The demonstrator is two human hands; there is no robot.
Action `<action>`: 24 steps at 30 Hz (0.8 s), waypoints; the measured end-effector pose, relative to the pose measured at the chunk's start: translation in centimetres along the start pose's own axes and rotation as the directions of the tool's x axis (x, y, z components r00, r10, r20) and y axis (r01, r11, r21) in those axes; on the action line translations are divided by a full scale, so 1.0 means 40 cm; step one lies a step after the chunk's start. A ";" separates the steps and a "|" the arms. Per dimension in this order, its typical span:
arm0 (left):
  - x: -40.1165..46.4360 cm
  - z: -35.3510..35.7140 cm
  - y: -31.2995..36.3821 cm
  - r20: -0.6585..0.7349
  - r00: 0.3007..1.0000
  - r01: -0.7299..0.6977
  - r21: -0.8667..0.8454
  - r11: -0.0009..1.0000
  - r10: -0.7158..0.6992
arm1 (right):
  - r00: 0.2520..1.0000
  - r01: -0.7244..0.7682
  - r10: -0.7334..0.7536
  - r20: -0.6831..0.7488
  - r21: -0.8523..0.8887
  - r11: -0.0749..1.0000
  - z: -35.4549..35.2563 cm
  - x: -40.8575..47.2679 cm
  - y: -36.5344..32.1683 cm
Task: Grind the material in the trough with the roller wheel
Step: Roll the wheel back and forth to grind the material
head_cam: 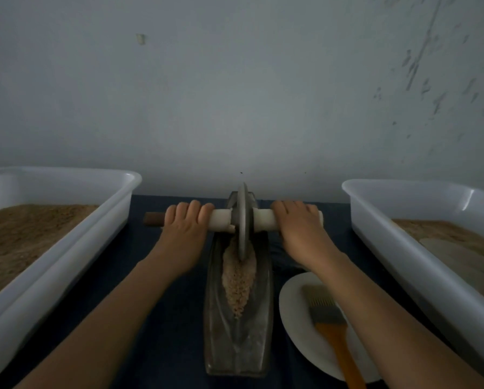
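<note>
Mid-grind: left hand (pixel 185 220) and right hand (pixel 297 220) each grip the axle (pixel 221 219), wheel (pixel 243 223) between them at the trough's (pixel 238 346) far end. Next, I judge, roll it back over the material (pixel 236 282).

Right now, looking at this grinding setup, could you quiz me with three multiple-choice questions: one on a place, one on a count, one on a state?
1. Where does the brush lie?
A. on the white plate
B. in the trough
C. in the left tub

2. How many white tubs stand on the table?
A. one
B. two
C. three

3. What are the hands doing?
A. resting flat
B. gripping the axle
C. holding the brush

Answers: 1 A, the brush rests on the plate; 2 B, left tub and right tub; 3 B, left hand and right hand curl round the axle.
</note>
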State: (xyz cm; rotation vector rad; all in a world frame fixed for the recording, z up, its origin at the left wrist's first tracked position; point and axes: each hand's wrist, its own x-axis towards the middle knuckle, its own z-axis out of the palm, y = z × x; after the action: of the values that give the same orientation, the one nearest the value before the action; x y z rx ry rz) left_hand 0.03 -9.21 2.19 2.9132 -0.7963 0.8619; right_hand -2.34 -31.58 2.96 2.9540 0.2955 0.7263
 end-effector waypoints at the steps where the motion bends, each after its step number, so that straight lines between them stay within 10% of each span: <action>1: 0.000 0.001 0.001 -0.036 0.999 -0.001 0.009 1.000 0.002 | 1.000 -0.005 0.005 -0.011 0.003 1.000 0.002 0.001 -0.002; 9: -0.024 -0.042 -0.009 0.267 0.964 -0.027 0.029 0.999 0.018 | 0.991 0.004 -0.006 0.132 0.009 1.000 -0.041 -0.056 -0.017; 17: -0.028 -0.207 -0.012 0.732 0.654 -0.056 -0.204 0.977 0.190 | 0.779 0.036 -0.151 0.608 0.198 0.980 -0.192 -0.095 -0.029; 24: -0.005 -0.182 -0.036 0.692 0.700 0.035 -0.281 0.959 0.177 | 0.894 0.055 -0.085 0.440 0.081 0.995 -0.126 -0.070 -0.022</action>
State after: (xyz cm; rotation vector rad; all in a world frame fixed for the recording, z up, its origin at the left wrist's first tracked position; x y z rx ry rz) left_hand -3.14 -6.82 8.48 2.9207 -0.9469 -0.4404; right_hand -7.27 -31.12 6.02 3.0374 0.3889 0.0195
